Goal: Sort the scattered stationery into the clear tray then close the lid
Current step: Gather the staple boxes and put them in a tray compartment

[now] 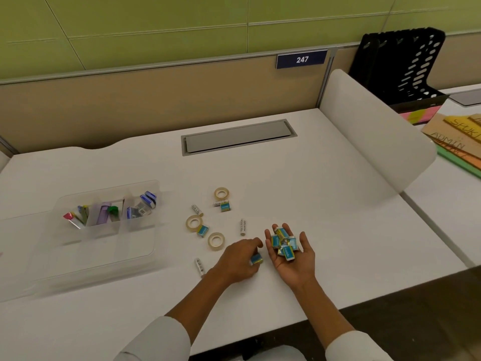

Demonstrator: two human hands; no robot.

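The left hand [240,260] pinches one small blue-and-yellow eraser [256,259] just above the white desk [312,191]. The right hand [287,252] lies spread, palm up, carrying a pile of erasers [283,243]. They look light and stiff; pinch the sides.

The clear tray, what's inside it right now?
The clear tray holds colourful clips or pins, a purple item, and small blue-and-white boxes in its back compartments. Its frosted walls blur them, so exact items are unclear.

left hand [240,259] pinches eraser [256,259] | right hand [291,256] cups erasers [283,243]
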